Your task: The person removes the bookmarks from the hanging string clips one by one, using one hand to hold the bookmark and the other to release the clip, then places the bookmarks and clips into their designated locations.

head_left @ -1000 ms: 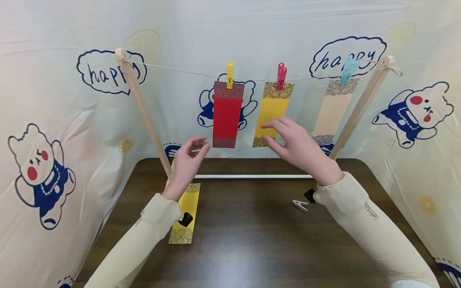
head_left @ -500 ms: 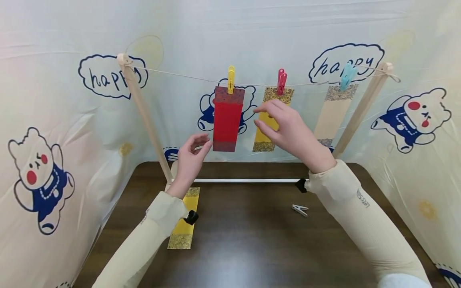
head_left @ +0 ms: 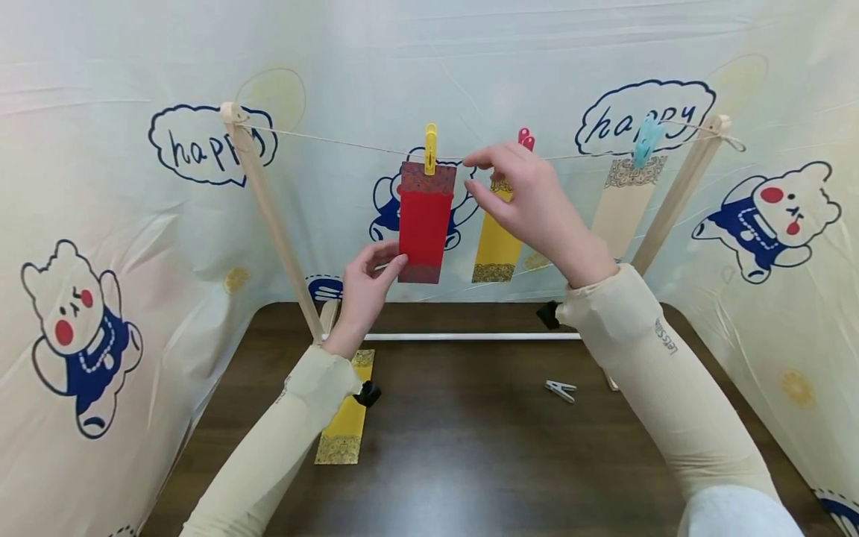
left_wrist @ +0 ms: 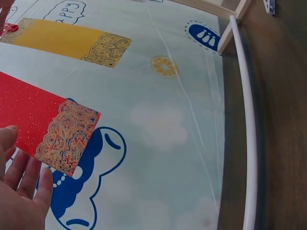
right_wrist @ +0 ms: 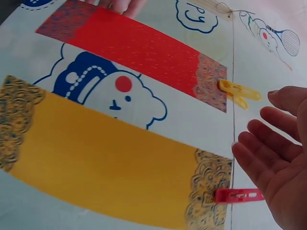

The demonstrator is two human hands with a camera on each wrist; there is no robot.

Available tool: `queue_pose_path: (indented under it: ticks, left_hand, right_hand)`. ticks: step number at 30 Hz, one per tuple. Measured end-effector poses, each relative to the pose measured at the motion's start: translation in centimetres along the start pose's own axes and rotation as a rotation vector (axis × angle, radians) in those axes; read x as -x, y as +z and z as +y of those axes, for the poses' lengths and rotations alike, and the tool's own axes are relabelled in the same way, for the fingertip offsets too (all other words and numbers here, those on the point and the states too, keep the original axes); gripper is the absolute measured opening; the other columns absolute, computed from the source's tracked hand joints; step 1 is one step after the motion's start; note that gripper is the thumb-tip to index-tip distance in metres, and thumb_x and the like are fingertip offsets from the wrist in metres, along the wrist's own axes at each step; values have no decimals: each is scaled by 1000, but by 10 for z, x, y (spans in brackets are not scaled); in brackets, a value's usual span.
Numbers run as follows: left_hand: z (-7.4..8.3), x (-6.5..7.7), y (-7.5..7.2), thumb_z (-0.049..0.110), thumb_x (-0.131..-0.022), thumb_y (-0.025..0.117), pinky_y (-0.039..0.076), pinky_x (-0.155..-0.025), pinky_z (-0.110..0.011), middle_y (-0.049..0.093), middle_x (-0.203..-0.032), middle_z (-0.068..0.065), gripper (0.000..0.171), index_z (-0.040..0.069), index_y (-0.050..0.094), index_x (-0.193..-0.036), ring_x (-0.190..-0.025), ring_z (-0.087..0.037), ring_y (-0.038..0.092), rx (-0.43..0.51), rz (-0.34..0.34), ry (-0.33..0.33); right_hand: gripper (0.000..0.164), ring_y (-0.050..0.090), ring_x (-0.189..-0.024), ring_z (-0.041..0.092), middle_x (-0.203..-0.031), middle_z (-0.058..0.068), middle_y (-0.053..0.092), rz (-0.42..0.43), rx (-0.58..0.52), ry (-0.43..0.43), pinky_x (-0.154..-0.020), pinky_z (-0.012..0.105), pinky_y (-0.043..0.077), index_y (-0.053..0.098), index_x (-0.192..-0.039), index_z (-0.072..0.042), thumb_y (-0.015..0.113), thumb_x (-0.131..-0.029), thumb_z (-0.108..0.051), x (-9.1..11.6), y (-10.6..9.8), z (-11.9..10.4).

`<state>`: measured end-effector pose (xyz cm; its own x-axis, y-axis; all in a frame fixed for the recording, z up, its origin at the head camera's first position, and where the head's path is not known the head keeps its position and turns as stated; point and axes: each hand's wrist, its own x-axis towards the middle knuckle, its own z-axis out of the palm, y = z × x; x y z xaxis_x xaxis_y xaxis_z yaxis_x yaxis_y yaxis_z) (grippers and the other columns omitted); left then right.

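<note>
A red paper strip [head_left: 423, 224] with patterned ends hangs from the string by a yellow clothespin [head_left: 430, 149]. My left hand [head_left: 367, 287] is at its lower left edge, thumb [left_wrist: 7, 138] over the front and fingers behind, apparently pinching the edge lightly. My right hand [head_left: 526, 198] is raised near the string [head_left: 322, 139], right of the yellow clothespin and apart from it. Its fingers are gently bent and hold nothing. Behind it hangs a yellow strip [head_left: 495, 242] from a red clothespin [right_wrist: 237, 195], partly covered by the hand in the head view.
A beige strip [head_left: 620, 205] hangs by a light-blue clothespin [head_left: 648, 142] near the right wooden post [head_left: 681, 190]. The left post [head_left: 271, 216] holds the string's other end. On the table [head_left: 470, 447] lie another yellow strip [head_left: 342, 425], partly under the left forearm, and a grey-white clothespin [head_left: 560, 390].
My left hand has moved slightly right and up, onto the red strip's edge. My right hand has risen and moved left, from the yellow strip towards the yellow clothespin.
</note>
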<state>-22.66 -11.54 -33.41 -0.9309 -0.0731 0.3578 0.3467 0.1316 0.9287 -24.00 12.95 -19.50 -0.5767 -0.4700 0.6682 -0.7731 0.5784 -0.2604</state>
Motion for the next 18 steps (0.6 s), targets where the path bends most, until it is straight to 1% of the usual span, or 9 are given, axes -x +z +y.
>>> queue_pose_path:
  ticks: [4, 8, 10, 13, 15, 18]
  left_hand:
    - [2, -2, 1, 10, -103, 66, 55, -98, -27, 67, -131, -20, 34, -2, 63, -135, -116, -29, 65, 2, 8, 10]
    - [4, -3, 3, 9, -103, 65, 55, -98, -27, 68, -131, -20, 33, -2, 64, -134, -116, -27, 65, 12, 12, 16]
    - [0, -6, 4, 8, -103, 66, 55, -98, -28, 67, -131, -20, 34, -1, 64, -135, -116, -28, 65, 19, 11, 18]
    - [-10, -12, 6, 9, -102, 67, 56, -99, -31, 67, -132, -18, 35, 1, 64, -136, -116, -28, 65, 29, 7, 19]
    - [-18, -16, 6, 13, -102, 68, 56, -100, -33, 68, -133, -16, 35, 3, 64, -136, -117, -27, 65, 32, 7, 21]
    - [-23, -19, 6, 19, -102, 69, 56, -100, -34, 70, -130, -12, 33, 7, 67, -133, -114, -24, 66, 24, 12, 37]
  right_hand:
    - [33, 61, -120, 23, -130, 14, 67, 1, 14, -8, -99, 39, 56, 67, -130, -2, 68, -101, -17, -14, 0, -3]
    - [34, 61, -123, 23, -133, 14, 66, 2, 11, -9, -101, 35, 55, 66, -132, -1, 66, -103, -17, -28, 3, -5]
    - [36, 59, -126, 22, -136, 14, 65, -3, 4, 4, -102, 33, 54, 64, -135, -1, 65, -103, -18, -34, 5, -5]
    - [42, 56, -131, 19, -142, 13, 61, -22, 0, 36, -104, 30, 52, 60, -141, -3, 66, -103, -20, -41, 7, -6]
    - [46, 55, -133, 19, -145, 12, 59, -42, -10, 65, -106, 30, 51, 57, -145, -4, 66, -103, -21, -45, 8, -6]
    - [49, 57, -133, 19, -148, 11, 58, -74, -28, 106, -107, 31, 51, 55, -148, -5, 66, -103, -23, -53, 10, -7]
